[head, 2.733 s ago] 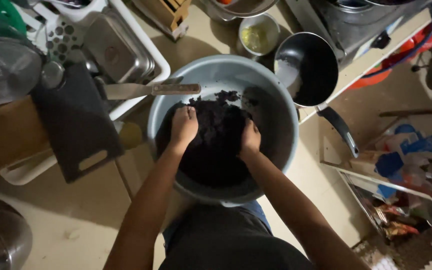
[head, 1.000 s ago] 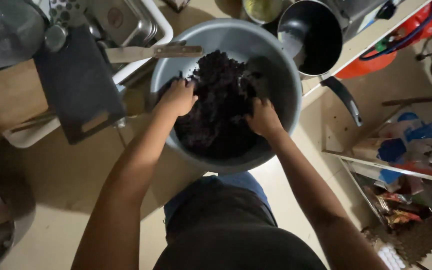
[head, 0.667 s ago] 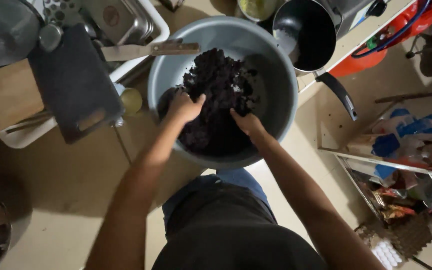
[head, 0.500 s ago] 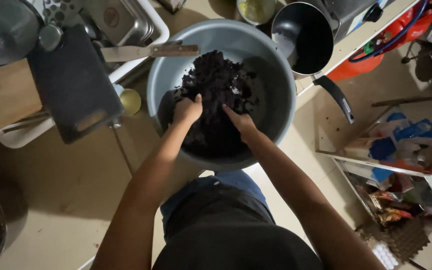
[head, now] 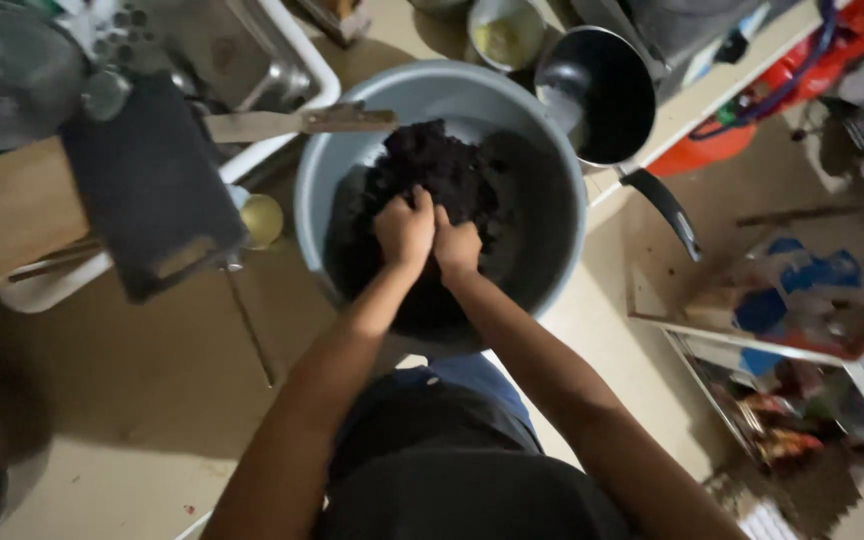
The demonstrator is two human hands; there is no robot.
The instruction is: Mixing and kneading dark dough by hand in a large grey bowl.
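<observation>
Hands are meeting in the grey tub (head: 552,200) — your left hand (head: 404,228) and right hand (head: 457,246) are pressing together, fingers curled into the dark wet mass (head: 432,170) heaped just beyond your fingertips; kneading underway — next squeeze is calling for firm, even pressure.

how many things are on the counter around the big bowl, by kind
grey bowl of dark mass: 1
black pan: 1
small metal cup: 1
knife: 1
dark cutting board: 1
total: 5
</observation>
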